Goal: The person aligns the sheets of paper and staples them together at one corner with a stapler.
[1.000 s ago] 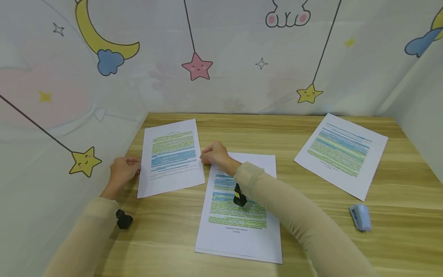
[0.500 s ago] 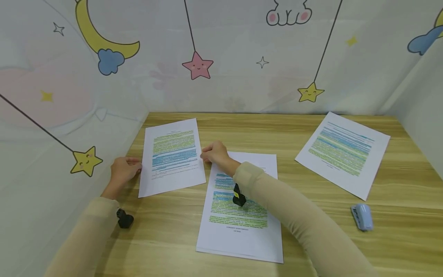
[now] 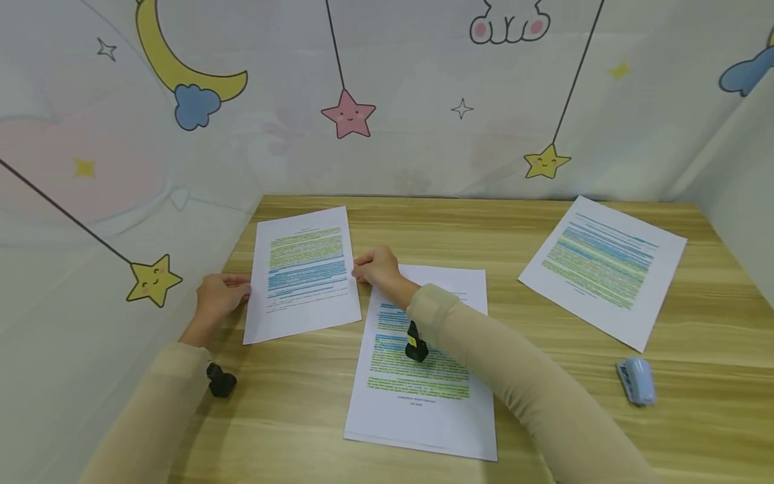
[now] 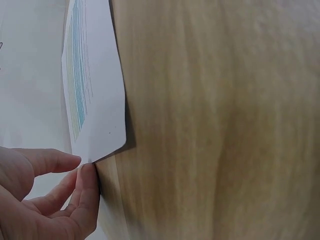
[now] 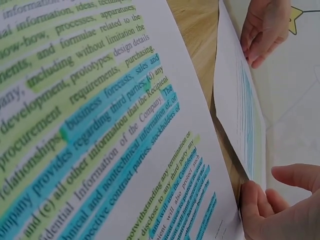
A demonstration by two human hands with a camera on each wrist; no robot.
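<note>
A sheet of paper (image 3: 308, 274) with green and blue highlighted text lies at the left of the table between both hands. My left hand (image 3: 219, 297) pinches its left edge, thumb above and fingers at the rim; in the left wrist view the fingertips (image 4: 89, 170) meet at the paper's edge. The right hand (image 3: 379, 272) grips the opposite edge, and the right wrist view shows the margin between its thumb and fingers (image 5: 250, 195). A dark shadow runs along the sheet's near edge in the left wrist view. My right forearm crosses above a second highlighted sheet (image 3: 417, 420), hiding part of it.
A third highlighted sheet (image 3: 605, 269) lies tilted at the back right. A small light-blue stapler (image 3: 637, 381) sits at the right, in front of it. Fabric walls with printed stars (image 3: 349, 114) border the wooden table (image 3: 284, 417) at the back and sides.
Both hands keep the same places at the edges of the left sheet. The whole head view has shifted slightly, so everything appears a little farther right.
</note>
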